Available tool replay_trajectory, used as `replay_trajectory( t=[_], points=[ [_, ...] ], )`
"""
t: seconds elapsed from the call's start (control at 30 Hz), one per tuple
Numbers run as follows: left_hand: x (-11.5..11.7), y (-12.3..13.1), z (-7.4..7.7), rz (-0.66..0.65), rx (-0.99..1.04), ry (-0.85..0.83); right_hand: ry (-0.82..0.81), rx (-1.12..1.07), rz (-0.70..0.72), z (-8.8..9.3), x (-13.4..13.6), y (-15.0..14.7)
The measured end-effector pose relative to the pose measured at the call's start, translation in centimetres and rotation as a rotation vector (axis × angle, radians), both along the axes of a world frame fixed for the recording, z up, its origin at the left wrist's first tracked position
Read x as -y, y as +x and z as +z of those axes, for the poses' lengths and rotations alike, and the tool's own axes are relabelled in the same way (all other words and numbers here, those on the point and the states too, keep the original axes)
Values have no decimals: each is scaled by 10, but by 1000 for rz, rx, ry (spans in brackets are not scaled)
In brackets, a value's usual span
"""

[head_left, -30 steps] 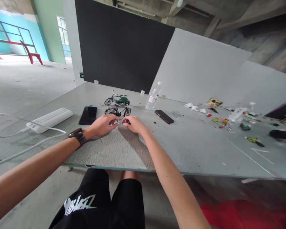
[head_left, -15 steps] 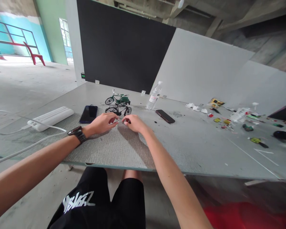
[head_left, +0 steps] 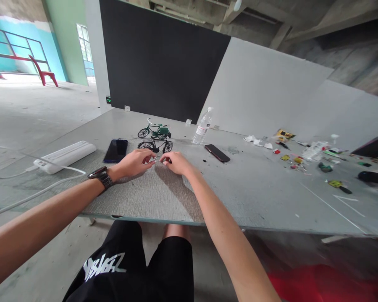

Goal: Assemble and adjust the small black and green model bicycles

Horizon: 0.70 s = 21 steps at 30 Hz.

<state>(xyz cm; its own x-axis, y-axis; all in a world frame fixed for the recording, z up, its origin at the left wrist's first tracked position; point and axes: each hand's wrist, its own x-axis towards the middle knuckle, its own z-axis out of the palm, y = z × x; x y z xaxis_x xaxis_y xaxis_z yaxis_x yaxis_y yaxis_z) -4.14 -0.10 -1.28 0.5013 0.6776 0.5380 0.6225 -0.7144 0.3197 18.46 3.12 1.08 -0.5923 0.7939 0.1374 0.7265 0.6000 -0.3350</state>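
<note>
My left hand [head_left: 135, 163] and my right hand [head_left: 175, 162] rest on the grey table [head_left: 227, 188], fingertips pinched together over a tiny metal part [head_left: 156, 159] held between them. What the part is I cannot make out. Just beyond the fingers stands a small black model bicycle [head_left: 155, 145]. Behind it stands a green model bicycle [head_left: 154, 131]. A dark watch [head_left: 100, 176] sits on my left wrist.
A dark phone [head_left: 116, 150] lies left of the bicycles, another phone [head_left: 217, 153] to the right. A water bottle [head_left: 202, 126] stands behind. A white power strip [head_left: 64, 156] with cables lies at far left. Several small tools and parts [head_left: 297, 160] are scattered at right.
Both hands stay pinched on the small part with only slight finger shifts. The camera view has drifted a little.
</note>
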Motion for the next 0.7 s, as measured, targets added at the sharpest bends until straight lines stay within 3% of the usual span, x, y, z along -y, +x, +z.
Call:
replay_trajectory(
  t=[0.7],
  points=[
    [1, 0, 2, -2, -6, -12, -11, -17, 5, 5, 5, -1]
  ],
)
